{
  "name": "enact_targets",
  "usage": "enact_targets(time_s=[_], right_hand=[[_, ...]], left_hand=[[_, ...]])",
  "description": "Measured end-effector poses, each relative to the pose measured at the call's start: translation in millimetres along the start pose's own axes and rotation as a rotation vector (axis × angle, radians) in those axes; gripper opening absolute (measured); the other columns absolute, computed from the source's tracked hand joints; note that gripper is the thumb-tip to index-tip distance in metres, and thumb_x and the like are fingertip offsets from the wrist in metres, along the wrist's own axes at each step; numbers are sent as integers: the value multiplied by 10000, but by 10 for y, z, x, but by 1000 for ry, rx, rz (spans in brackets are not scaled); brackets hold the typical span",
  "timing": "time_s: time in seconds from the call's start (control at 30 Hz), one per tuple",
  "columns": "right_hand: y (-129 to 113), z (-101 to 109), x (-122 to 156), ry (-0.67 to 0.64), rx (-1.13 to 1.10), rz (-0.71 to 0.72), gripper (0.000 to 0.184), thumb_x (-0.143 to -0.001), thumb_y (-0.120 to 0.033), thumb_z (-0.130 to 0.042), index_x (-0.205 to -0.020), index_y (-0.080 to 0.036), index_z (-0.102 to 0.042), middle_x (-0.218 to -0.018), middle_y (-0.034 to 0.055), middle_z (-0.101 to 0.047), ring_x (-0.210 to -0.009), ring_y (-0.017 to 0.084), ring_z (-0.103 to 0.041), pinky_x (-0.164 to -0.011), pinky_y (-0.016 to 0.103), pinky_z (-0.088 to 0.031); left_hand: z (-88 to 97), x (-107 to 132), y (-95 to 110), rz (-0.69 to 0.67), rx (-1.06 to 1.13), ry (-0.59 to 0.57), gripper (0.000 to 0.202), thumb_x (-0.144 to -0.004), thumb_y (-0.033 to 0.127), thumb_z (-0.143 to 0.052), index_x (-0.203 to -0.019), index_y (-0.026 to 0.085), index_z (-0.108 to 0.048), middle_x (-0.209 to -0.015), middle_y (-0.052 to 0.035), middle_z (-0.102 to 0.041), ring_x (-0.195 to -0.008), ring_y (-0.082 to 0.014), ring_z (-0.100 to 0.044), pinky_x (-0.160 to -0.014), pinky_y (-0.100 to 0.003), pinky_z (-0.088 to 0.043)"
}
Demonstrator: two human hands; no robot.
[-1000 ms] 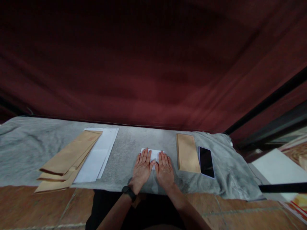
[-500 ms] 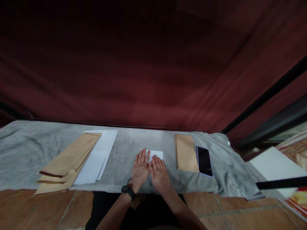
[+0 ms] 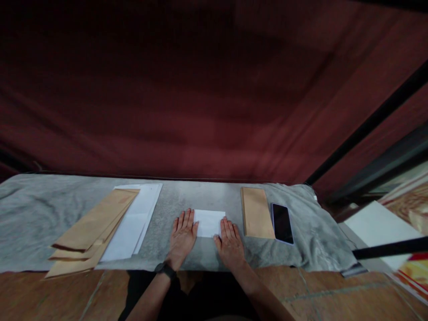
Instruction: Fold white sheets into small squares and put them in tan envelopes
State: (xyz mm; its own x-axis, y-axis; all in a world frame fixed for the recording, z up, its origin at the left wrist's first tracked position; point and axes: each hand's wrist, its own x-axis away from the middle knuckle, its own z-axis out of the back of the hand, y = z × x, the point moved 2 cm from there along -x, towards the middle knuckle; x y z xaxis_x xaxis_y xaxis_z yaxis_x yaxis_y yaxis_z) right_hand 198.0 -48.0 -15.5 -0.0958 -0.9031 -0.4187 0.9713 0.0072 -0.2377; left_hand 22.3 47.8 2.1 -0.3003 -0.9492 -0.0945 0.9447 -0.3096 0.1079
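Observation:
A small white folded paper (image 3: 209, 224) lies flat on the grey cloth in front of me. My left hand (image 3: 182, 232) rests palm down along its left edge, fingers stretched out and the thumb at the paper's side. At the right edge lies my right hand (image 3: 229, 240), also flat, its fingers extended and the thumb by the lower corner. Neither hand grips anything. Left of the hands are white paper sheets (image 3: 135, 223), partly under several brown envelopes (image 3: 92, 220). On the right is a neat stack of brown envelopes (image 3: 257, 213).
A phone with a dark screen (image 3: 282, 224) lies beside the right-hand stack, touching it. The grey cloth (image 3: 187, 194) covers the narrow table. Behind it hangs a dark red curtain (image 3: 200, 133). A black bar (image 3: 391, 248) and a white board (image 3: 381, 223) are at the far right.
My hands have moved apart from the middle of the folded paper to its two sides, uncovering it. The envelopes, sheets and phone lie as before; the view has shifted slightly.

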Motion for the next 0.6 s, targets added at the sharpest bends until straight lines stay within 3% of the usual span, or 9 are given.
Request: enact_targets(time_s=[0.13,0.2,0.33,0.6], right_hand=[[-3,0,3,-4,-7,-1,583,-1002,-326,-449,-1527,-83,-381,-1504,168,-493,-1400,283,-453,-1173,466,-330],[1,-8,6,-1,-8,1,583,-1000,-326,-451,-1530,-93,-379,-1508,165,-488,-1399,283,-454,-1172,468,-328],[12,-28,-3,-4,-3,4,586,-988,-327,-472,-1519,-89,-399,-1502,166,-497,-1400,282,-450,-1177,466,-316],[88,16,-130,-37,-56,12,455,-996,-304,-465,-1402,-121,-558,-1434,138,-578,-1340,265,-504,-1154,446,-351]], left_hand=[[57,67,53,58,17,91,573,-1026,319,-285,-1554,102,-334,-1611,-136,-336,-1525,-274,-220,-1240,-472,-185],[49,135,138,-53,52,108,568,-1026,329,-301,-1555,123,-338,-1618,-125,-323,-1523,-262,-229,-1240,-462,-203],[-44,274,299,-366,108,-6,519,-1022,366,-369,-1517,220,-425,-1575,-72,-420,-1481,-241,-342,-1228,-475,-258],[-45,183,274,-430,12,-159,475,-993,227,-396,-1455,218,-503,-1543,-91,-466,-1455,-255,-388,-1201,-479,-329]])
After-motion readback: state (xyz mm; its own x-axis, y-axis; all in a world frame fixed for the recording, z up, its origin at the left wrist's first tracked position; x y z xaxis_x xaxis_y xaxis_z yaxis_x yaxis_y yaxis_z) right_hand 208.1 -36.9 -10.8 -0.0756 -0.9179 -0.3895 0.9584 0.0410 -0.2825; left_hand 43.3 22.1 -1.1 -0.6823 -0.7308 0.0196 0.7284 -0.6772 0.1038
